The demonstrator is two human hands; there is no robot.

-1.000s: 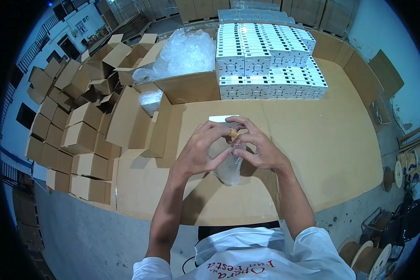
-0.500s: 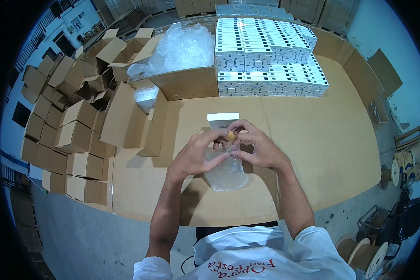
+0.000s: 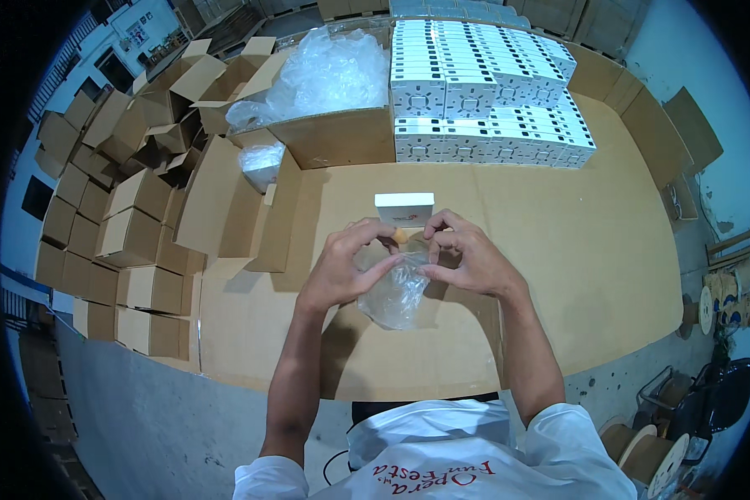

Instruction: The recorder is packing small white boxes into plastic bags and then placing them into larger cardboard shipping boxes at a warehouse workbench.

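Observation:
My left hand (image 3: pixel 344 268) and my right hand (image 3: pixel 462 257) are together above the cardboard-covered table (image 3: pixel 558 250). Both pinch the top of a clear plastic bag (image 3: pixel 394 293), which hangs crumpled below my fingers. A small orange-tan item (image 3: pixel 400 237) shows between my fingertips at the bag's mouth. Just beyond my hands a small white box (image 3: pixel 404 209) stands on the table, apart from the bag.
A large stack of small white boxes (image 3: pixel 483 92) fills the far right of the table. An open carton (image 3: pixel 325 137) heaped with clear plastic bags stands far centre. Several folded brown cartons (image 3: pixel 125 217) are piled at the left. Cable spools (image 3: pixel 642 450) lie on the floor, lower right.
My hands have stayed together over the same spot. The plastic bag has shifted a little in my fingers, and the white box behind them shows more fully.

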